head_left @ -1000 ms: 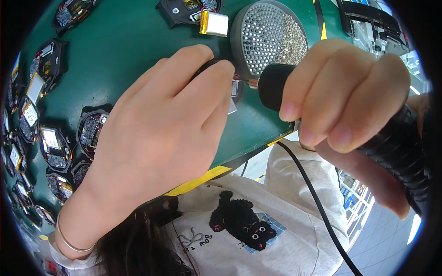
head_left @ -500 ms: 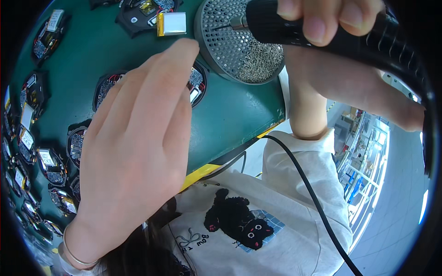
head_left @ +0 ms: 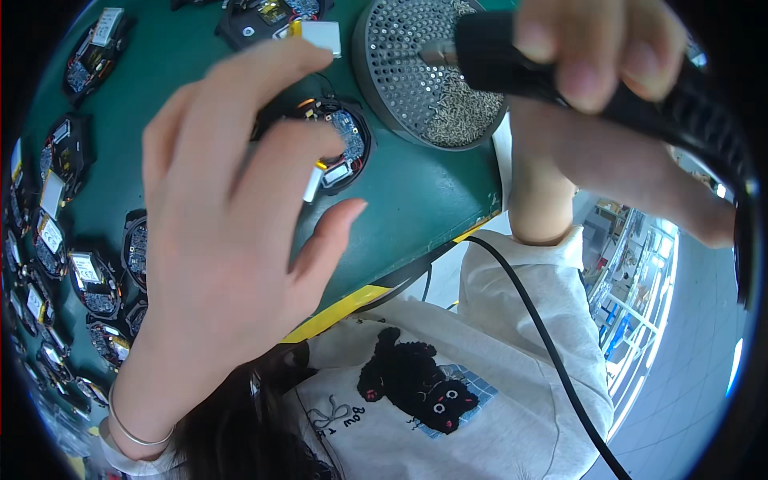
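Observation:
My right hand (head_left: 600, 48) grips a black electric screwdriver (head_left: 500, 56), its metal tip end over a round grey perforated tray (head_left: 370, 96) of tiny screws (head_left: 464, 112). The bit is blurred, so I cannot tell whether a screw is on it. With thumb and fingers apart, my left hand (head_left: 232, 200) hovers over or rests beside an open round black housing (head_left: 348, 144) with circuit boards inside. A small white-and-gold piece (head_left: 313, 184) shows at that housing's near side, partly behind my fingers. Above my fingertips lies a silver battery pouch (head_left: 322, 36) with a yellow end.
Many similar open black housings, such as one at the far left (head_left: 94, 52) and one nearer (head_left: 94, 284), crowd the left of the green table (head_left: 416, 188). A black cable (head_left: 532, 320) runs down across my right sleeve. The yellow-striped table edge (head_left: 336, 314) borders my body.
My left hand has spread its thumb and fingers apart, uncovering more of the round housing. The screwdriver has shifted slightly right and down in the picture, along with the tray and table.

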### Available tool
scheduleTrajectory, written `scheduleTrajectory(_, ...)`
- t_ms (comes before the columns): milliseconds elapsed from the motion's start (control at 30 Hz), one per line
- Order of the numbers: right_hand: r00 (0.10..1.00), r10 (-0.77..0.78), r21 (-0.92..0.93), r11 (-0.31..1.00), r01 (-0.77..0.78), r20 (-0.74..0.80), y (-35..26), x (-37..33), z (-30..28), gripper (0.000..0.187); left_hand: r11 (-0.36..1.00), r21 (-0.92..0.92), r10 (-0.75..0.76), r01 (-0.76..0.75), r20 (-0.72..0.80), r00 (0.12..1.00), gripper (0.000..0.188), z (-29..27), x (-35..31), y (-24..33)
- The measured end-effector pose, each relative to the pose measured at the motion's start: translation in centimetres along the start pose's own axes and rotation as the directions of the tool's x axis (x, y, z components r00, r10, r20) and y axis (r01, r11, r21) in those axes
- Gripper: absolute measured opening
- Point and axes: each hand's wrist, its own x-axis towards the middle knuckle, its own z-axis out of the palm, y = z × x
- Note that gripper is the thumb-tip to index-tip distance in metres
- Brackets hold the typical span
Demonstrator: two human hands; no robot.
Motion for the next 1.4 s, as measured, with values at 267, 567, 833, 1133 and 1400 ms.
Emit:
scheduleTrajectory(267, 0.911, -0.103, 0.280, 0.933, 0.228, -0.399, -1.1, 0.9, 4.5, 0.079, 0.990, 0.137, 0.041, -0.031, -0.071, 0.997, 0.021, -0.8, 0.4, 0.4)
scheduleTrajectory(567, 0.896, -0.059, 0.311, 0.926, 0.213, -0.439, -2.0, 1.0, 4.7, 0.075, 0.995, 0.093, 0.027, -0.019, -0.085, 0.996, 0.020, -0.6, 0.4, 0.3)
scheduleTrajectory(833, 0.883, -0.125, 0.240, 0.937, 0.255, -0.452, -2.0, 1.5, 5.5, 0.072, 0.992, 0.103, 0.080, -0.068, -0.116, 0.990, 0.020, 0.0, 0.0, -0.2)
scheduleTrajectory(1133, 0.873, -0.122, 0.258, 0.928, 0.269, -0.472, -2.0, 1.3, 5.3, 0.069, 0.992, 0.109, 0.086, -0.071, -0.140, 0.986, 0.021, 0.1, -0.1, -0.3)
scheduleTrajectory(1400, 0.875, -0.158, 0.241, 0.925, 0.293, -0.458, -1.0, 1.6, 6.5, 0.065, 0.995, 0.057, 0.084, -0.079, -0.100, 0.991, 0.023, 0.1, -0.2, -0.4)
